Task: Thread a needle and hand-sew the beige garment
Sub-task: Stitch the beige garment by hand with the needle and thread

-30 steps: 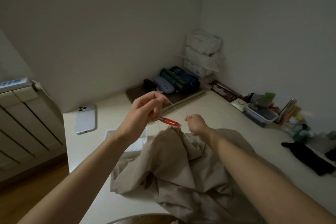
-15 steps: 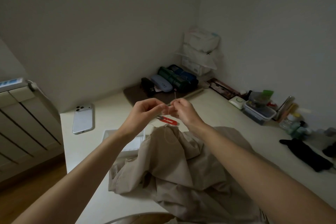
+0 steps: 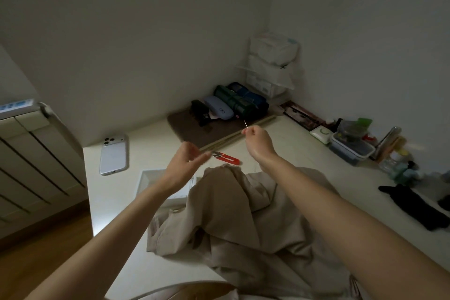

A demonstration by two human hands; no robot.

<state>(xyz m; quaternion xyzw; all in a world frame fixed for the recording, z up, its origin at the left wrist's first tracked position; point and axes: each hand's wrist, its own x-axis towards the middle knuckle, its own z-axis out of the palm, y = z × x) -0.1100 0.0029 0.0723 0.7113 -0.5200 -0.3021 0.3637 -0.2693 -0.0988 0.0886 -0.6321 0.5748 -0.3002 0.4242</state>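
Parted since half a second before, when they had met above the cloth, the two hands stood well apart. The right hand [image 3: 259, 142] had drawn off to the far right, its fingers curled and pinching the needle [image 3: 246, 124], whose bright tip stuck up past the knuckles in front of the brown mat [image 3: 192, 129]. The left hand [image 3: 187, 165] hung nearer and to the left, thumb and forefinger tips pressed together. Whether thread lay between them could not be told.

Below both forearms the beige garment [image 3: 231, 214] lay rumpled on the near part of the tabletop [image 3: 151, 139], one fold humped up between the wrists. Red snips [image 3: 226, 157] lay just beyond that fold. A white tray [image 3: 146, 178] showed at the garment's left edge, under the left wrist, and a white phone [image 3: 113, 154] lay face down further left. Near the far corner sat a lilac glasses case [image 3: 219, 109], and at the right a clear lidded box [image 3: 350, 148] and a black cloth [image 3: 414, 207].
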